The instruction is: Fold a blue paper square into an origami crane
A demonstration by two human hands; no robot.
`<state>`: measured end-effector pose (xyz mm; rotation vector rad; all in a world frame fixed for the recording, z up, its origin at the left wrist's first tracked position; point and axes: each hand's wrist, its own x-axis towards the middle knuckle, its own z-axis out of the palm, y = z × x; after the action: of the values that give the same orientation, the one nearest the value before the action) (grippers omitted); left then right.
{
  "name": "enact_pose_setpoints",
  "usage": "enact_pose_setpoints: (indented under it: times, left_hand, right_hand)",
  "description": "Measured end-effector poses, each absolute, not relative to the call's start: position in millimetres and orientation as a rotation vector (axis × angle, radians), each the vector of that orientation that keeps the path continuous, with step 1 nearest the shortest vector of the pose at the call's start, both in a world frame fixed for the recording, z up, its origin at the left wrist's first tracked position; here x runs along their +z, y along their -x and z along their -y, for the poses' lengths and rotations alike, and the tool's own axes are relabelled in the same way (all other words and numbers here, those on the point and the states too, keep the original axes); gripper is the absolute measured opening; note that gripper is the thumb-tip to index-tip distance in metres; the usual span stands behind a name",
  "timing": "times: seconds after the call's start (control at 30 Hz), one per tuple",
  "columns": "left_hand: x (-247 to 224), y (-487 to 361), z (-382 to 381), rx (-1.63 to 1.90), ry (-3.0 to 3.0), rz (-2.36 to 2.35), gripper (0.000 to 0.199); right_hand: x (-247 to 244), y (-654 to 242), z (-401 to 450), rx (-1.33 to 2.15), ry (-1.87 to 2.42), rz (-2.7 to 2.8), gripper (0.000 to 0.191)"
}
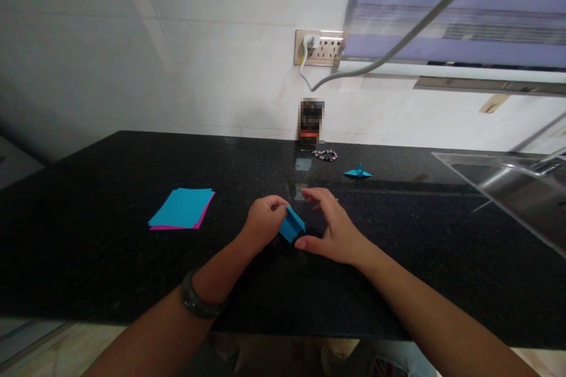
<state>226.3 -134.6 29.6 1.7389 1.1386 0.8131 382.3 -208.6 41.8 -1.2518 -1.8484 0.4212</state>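
A small piece of folded blue paper (292,226) is pinched in my left hand (264,222), just above the dark countertop. Its folds stand partly open, and its left end is hidden by my fingers. My right hand (333,227) is close on the other side, thumb and fingers spread apart around the paper's right end. Whether the right thumb touches the paper's lower corner I cannot tell. A dark bangle circles my left wrist.
Blue and pink paper sheets (182,208) lie stacked at left. A blue folded paper crane (358,172) rests behind my right hand. A phone (311,121) with a beaded strap (325,155) leans on the wall. The sink (508,188) is at right; a cable (375,65) hangs from the socket.
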Motion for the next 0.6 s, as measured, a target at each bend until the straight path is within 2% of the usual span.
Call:
enact_pose_setpoints:
  times: [0.07, 0.17, 0.23, 0.6]
  left_hand:
    - [29, -227, 135, 0.783, -1.811, -1.121, 0.017]
    - [31, -227, 137, 0.736, -1.876, -1.085, 0.017]
    - [32, -228, 138, 0.709, -1.881, -1.070, 0.017]
    - [33, -225, 139, 0.683, -1.498, -0.801, 0.027]
  right_hand:
    - [42, -380, 210, 0.339, 1.277, 1.933, 0.070]
    - [39, -380, 207, 0.347, 1.349, 1.889, 0.037]
    - [35, -383, 204, 0.407, 1.381, 1.776, 0.022]
    - [30, -385, 193, 0.948, 1.270, 1.156, 0.011]
